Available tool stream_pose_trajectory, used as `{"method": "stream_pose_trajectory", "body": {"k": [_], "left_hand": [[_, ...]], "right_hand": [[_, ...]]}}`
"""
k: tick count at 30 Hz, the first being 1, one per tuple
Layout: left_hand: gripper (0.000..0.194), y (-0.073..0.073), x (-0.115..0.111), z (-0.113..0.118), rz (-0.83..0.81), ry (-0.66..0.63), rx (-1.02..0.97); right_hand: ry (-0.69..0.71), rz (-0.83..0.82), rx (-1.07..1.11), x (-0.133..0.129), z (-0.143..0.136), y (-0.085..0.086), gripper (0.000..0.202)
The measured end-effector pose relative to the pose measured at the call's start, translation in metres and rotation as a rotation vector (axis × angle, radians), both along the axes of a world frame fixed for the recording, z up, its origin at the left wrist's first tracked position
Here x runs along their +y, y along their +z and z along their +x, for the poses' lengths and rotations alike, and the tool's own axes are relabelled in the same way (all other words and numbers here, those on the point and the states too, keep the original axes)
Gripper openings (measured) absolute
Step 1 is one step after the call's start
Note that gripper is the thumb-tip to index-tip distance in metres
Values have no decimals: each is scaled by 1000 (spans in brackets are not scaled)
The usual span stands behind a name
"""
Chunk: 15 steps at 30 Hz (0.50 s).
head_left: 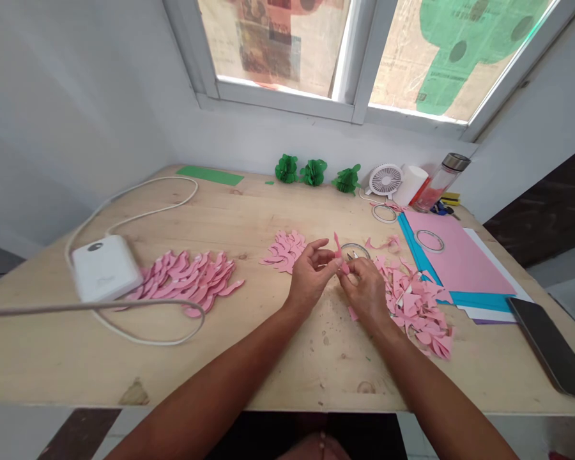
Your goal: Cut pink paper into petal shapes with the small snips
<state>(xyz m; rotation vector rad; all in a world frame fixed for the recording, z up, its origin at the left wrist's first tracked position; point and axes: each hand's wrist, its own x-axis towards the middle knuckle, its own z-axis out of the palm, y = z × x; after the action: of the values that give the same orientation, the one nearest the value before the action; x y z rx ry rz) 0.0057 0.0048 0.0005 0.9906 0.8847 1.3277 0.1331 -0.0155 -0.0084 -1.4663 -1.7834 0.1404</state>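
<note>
The pink piece is between the two hands, raised over the middle of the table, its narrow tip pointing up. The left hand pinches it with thumb and forefinger, the other fingers loosely curled. The right hand has its fingertips closed on the lower end; its exact hold is partly hidden.

Just behind the right fingers lie a ring and a small pointed thing, too covered to name. Left of the left hand is a small pile of curved pink cutouts. Beside the right forearm spread pink scraps, heaped loosely.

Farther left, a larger pile of curved cutouts reaches the white power bank, with a white cable looping around it. On the right, a pink sheet overlaps blue paper and white paper, with another ring on the pink. A dark phone lies near the right edge.

Along the back stand three green paper shapes, a small fan, a white roll and a bottle. A green strip lies at the back left, below the window.
</note>
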Motion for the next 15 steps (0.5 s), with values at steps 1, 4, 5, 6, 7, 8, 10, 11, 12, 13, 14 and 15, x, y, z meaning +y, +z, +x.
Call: {"method": "stream_pose_trajectory", "body": {"k": [1,4,5,6,7,8,10,11,12,13,14,15], "left_hand": [[54,0,0,0,-2,-1,-4],[54,0,1,0,-14,1,-9],[53,1,1,0,-19,2,-8],[52,2,0,0,-26,3,-10],[50,2,0,0,-35,0,-17],[50,3,0,-1,-45,-5,-28],[50,5,-1,-1,-65,-20,-63],[51,6,-2,-2,-74,-27,-83],[52,7,-2,-2,-82,-32,-101],[53,8,-2,-2,-90,-35,-119],[53,8,-2,-3,-100,-35,-135],[52,8,-1,-3,-111,-34,-148]], "right_hand": [[1,6,-17,0,0,0,15],[7,28,-64,0,0,-1,16],[10,35,-76,0,0,-1,15],[13,41,-87,0,-1,-2,15],[17,45,-98,1,-1,-2,15],[21,49,-111,1,-1,-2,14],[29,58,-143,1,-2,-3,15],[33,63,-159,0,-2,-3,16],[36,68,-174,0,-3,-3,16],[40,74,-187,0,-3,-3,16],[44,76,-198,0,-3,-4,16],[51,74,-208,0,-3,-4,15]]}}
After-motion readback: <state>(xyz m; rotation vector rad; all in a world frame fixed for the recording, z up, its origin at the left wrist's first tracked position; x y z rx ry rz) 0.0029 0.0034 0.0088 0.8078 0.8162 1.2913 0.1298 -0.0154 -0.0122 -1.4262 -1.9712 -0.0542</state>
